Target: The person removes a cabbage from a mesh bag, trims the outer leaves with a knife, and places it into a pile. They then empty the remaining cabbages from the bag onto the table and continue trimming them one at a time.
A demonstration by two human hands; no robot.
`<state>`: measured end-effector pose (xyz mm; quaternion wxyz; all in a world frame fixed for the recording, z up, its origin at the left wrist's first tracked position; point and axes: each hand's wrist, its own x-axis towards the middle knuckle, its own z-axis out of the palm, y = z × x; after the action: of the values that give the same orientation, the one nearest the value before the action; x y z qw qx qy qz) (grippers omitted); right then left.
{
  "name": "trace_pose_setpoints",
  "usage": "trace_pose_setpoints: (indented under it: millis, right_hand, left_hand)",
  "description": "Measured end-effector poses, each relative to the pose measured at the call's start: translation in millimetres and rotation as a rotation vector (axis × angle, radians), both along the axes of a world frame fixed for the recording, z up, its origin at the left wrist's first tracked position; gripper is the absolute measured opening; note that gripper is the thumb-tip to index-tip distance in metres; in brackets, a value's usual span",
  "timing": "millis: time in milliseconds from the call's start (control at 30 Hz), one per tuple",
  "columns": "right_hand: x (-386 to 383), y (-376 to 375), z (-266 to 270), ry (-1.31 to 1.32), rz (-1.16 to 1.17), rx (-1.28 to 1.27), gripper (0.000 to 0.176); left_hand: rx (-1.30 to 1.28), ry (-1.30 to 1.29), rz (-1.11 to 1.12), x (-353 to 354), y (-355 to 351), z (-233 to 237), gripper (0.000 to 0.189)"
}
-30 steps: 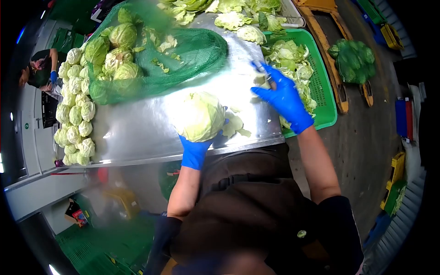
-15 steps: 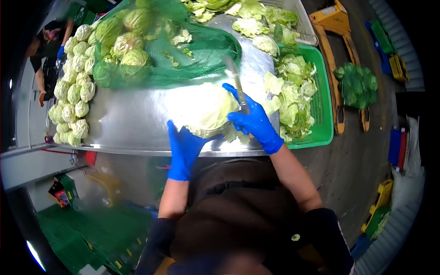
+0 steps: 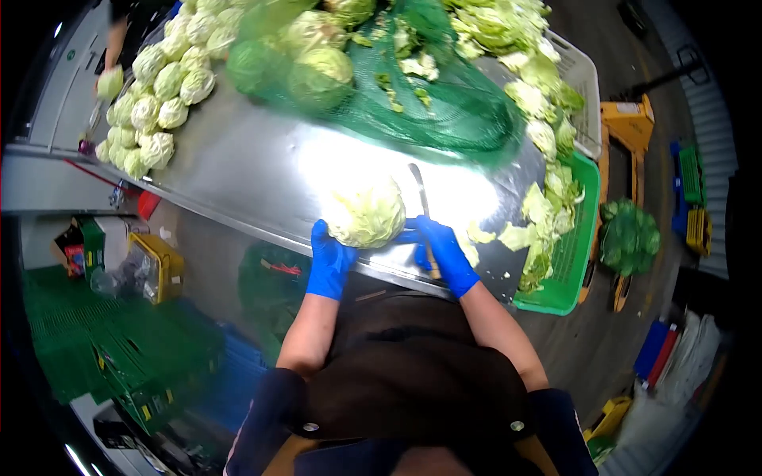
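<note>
A pale, trimmed cabbage (image 3: 369, 214) sits between my hands near the front edge of the metal table (image 3: 262, 170). My blue-gloved left hand (image 3: 331, 258) cups its lower left side. Gripped in my right hand (image 3: 446, 252), also gloved in blue, is a knife (image 3: 421, 189) whose blade points away from me, with its handle in my palm. Fingers of that hand reach towards the cabbage's lower right side. Loose leaves (image 3: 520, 236) lie to the right of the knife.
Trimmed cabbages (image 3: 169, 83) are piled at left. A green net (image 3: 444, 119) with larger cabbages lies behind. At right, a green crate (image 3: 583, 246) and a white crate (image 3: 583, 79) adjoin leaf heaps. Another person's hand (image 3: 113, 55) is beside a cabbage at far left.
The view has swung, so the table looks tilted. My right hand has come off the cabbage's upper right side and sits lower, knife still in it. The other person's hand now has a cabbage.
</note>
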<state>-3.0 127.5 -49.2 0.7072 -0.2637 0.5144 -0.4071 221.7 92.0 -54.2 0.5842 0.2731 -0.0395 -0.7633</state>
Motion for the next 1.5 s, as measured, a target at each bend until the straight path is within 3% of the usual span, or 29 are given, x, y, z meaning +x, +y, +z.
trace_pose_setpoints:
  millis: [33, 100, 133, 167, 267, 300, 367, 533, 633, 700, 733, 800, 867, 967, 1000, 1033, 1067, 1133, 1167, 1200, 1267, 1333, 1367, 1400, 1433, 1500]
  right_hand:
    - [-7.7, 0.0, -19.7, 0.191, 0.074, -0.045, 0.046]
    - [-20.1, 0.4, -30.4, 0.408, -0.04, 0.116, 0.04]
    - [-36.1, 3.7, -55.4, 0.368, -0.102, 0.076, 0.037]
    - [-50.5, 0.6, -41.4, 0.364, -0.122, 0.155, 0.036]
    - [-94.1, 2.0, -54.2, 0.462, -0.481, 0.141, 0.027]
    - [-113.1, 1.1, -63.5, 0.438, -0.632, 0.25, 0.022]
    - [-110.4, -4.6, -44.4, 0.611, -0.807, 0.084, 0.02]
    - [-25.0, -37.2, -6.1, 0.502, -0.554, -0.076, 0.028]
    - [69.8, -86.0, 64.2, 0.54, -0.19, -0.015, 0.034]
    - [107.4, -113.3, 71.3, 0.395, -0.017, -0.178, 0.048]
    - [125.2, -126.1, 71.0, 0.489, 0.047, -0.435, 0.055]
    - [153.4, -154.7, 100.7, 0.651, 0.191, -0.384, 0.058]
    - [166.0, -169.7, 91.4, 0.737, 0.268, -0.424, 0.061]
    - [166.4, -173.7, 75.2, 0.842, 0.348, -0.349, 0.055]
    - [167.1, -171.7, 71.2, 0.929, 0.238, -0.668, 0.045]
    - [166.7, -171.7, 76.9, 0.979, 0.267, -0.566, 0.046]
    - [166.9, -172.8, 72.0, 0.966, 0.226, -0.654, 0.043]
    - [165.4, -175.9, 66.4, 0.78, 0.202, -0.421, 0.031]
    - [163.5, -177.8, 48.1, 0.626, 0.127, -0.398, 0.024]
    - [158.9, -184.2, 52.7, 0.485, 0.188, -0.146, 0.016]
    - [150.8, -194.9, 73.1, 0.308, 0.348, 0.056, 0.014]
    - [155.6, -195.4, 95.1, 0.242, 0.356, 0.064, 0.013]
    - [159.0, -195.7, 99.4, 0.208, 0.363, 0.065, 0.012]
    - [158.5, -195.6, 95.6, 0.223, 0.344, 0.07, 0.013]
    - [154.8, -194.1, 88.9, 0.239, 0.326, 0.075, 0.014]
    - [144.3, -189.1, 79.7, 0.278, 0.291, 0.128, 0.017]
  left_hand:
    - [0.009, -0.043, 0.004, 10.1, -3.7, -0.1, 0.095]
    - [-0.012, -0.111, -0.025, 31.0, -16.3, 6.7, 0.094]
    - [-0.08, -0.194, -0.028, 41.6, -23.1, 14.9, 0.094]
    - [-0.149, -0.28, -0.033, 52.5, -31.9, 23.3, 0.094]
    - [-0.29, -0.494, -0.051, 90.7, -61.2, 28.7, 0.096]
    - [-0.323, -0.558, -0.055, 103.1, -69.8, 28.7, 0.096]
    - [-0.218, -0.453, -0.026, 124.0, -81.0, 31.3, 0.096]
    - [-0.218, -0.535, 0.035, 166.2, -108.9, 17.0, 0.093]
    - [-0.372, -0.896, -0.016, 168.2, -118.8, 34.5, 0.095]
    - [-0.452, -1.076, -0.058, 160.4, -120.4, 51.6, 0.095]
    - [-0.497, -1.161, -0.076, 155.2, -120.4, 53.6, 0.095]
    - [-0.61, -1.34, -0.071, 147.8, -117.8, 47.5, 0.093]
    - [-0.682, -1.499, -0.077, 138.6, -115.9, 55.5, 0.092]
    - [-0.674, -1.482, -0.055, 133.2, -110.6, 42.7, 0.093]
    - [-0.661, -1.475, -0.033, 136.9, -112.2, 37.7, 0.093]
    - [-0.642, -1.48, -0.07, 137.6, -113.9, 36.9, 0.092]
    - [-0.618, -1.49, -0.106, 137.6, -113.3, 37.7, 0.091]
    - [-0.706, -1.631, -0.174, 142.7, -115.3, 40.6, 0.095]
    - [-0.679, -1.585, -0.179, 145.1, -115.9, 41.4, 0.094]
    - [-0.652, -1.524, -0.196, 145.2, -115.9, 41.5, 0.093]
    - [-0.51, -1.388, -0.107, 148.9, -124.0, 35.5, 0.087]
    - [-0.279, -1.173, -0.078, 170.1, -135.0, 16.5, 0.084]
    - [-0.149, -0.943, 0.001, 182.6, -147.5, 15.4, 0.076]
    - [-0.078, -0.832, 0.112, 208.1, -158.7, -18.7, 0.068]
    - [0.029, -0.579, 0.213, 223.1, -175.6, -6.8, 0.066]
    - [-0.028, -0.394, 0.324, 265.9, -213.6, 15.0, 0.06]
